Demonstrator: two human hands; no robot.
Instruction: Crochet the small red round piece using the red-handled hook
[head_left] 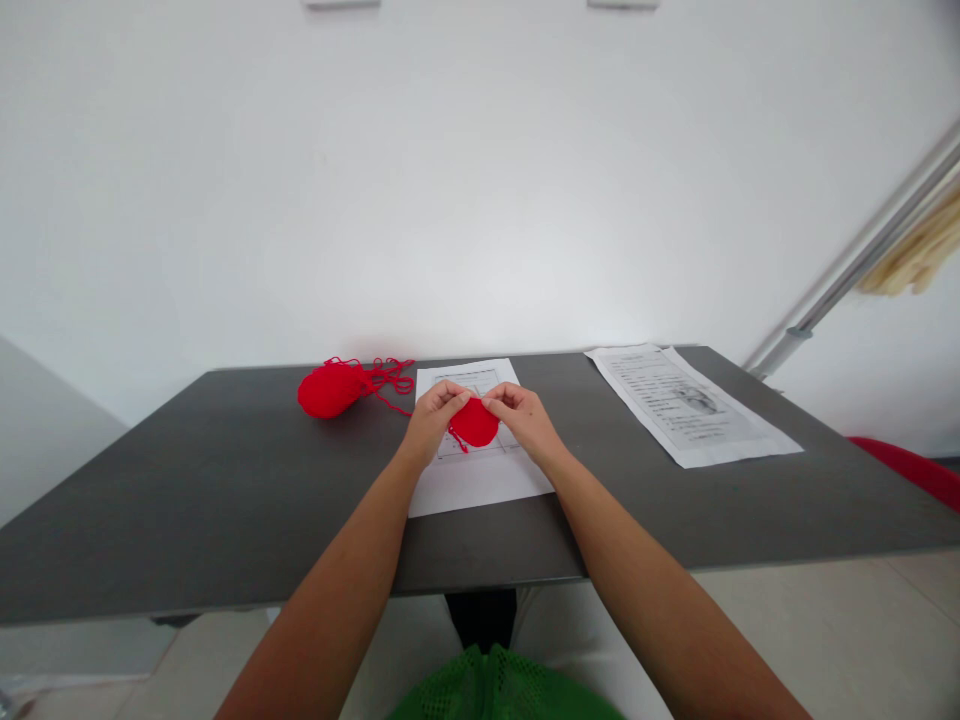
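Note:
A small round red crocheted piece point(475, 424) is held over a white printed sheet point(480, 480) in the middle of the dark table point(187, 490). My left hand point(435, 418) pinches its left upper edge with closed fingers. My right hand point(525, 415) pinches its right upper edge the same way. A short red yarn tail hangs from the piece's lower left. A red ball of yarn point(328, 389) lies to the left near the table's back edge, with loose strands point(390, 376) trailing toward the sheet.
A second printed paper point(690, 405) lies at the table's back right. A metal pole point(855, 275) leans against the white wall on the right, beside something red point(911, 468). Green mesh fabric point(502, 690) shows at the bottom, below the table's front edge.

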